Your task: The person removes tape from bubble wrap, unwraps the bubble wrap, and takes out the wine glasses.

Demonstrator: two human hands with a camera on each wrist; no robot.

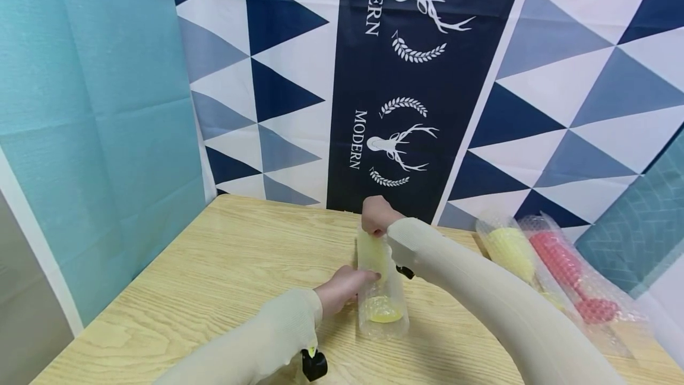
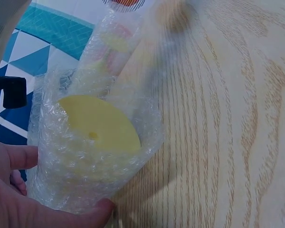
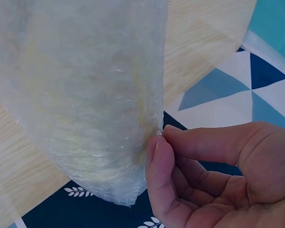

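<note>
A bubble-wrap bundle (image 1: 389,290) stretches lengthwise over the wooden table, with a yellow object inside. One end of that object is a flat yellow disc (image 2: 102,124) with a small central dot, seen in the left wrist view; the wrap blurs the rest. My left hand (image 1: 342,291) grips the bundle from its left side, thumb across the top. At the far end my right hand (image 1: 377,214) pinches the edge of the wrap between thumb and index finger, as the right wrist view shows. The wrap (image 3: 95,104) narrows to a folded corner there.
On the right side of the table lie two more bubble-wrapped things, one yellow (image 1: 510,251) and one red (image 1: 558,263). A patterned cloth (image 1: 288,153) hangs behind the table's back edge, and a teal curtain (image 1: 117,117) hangs on the left.
</note>
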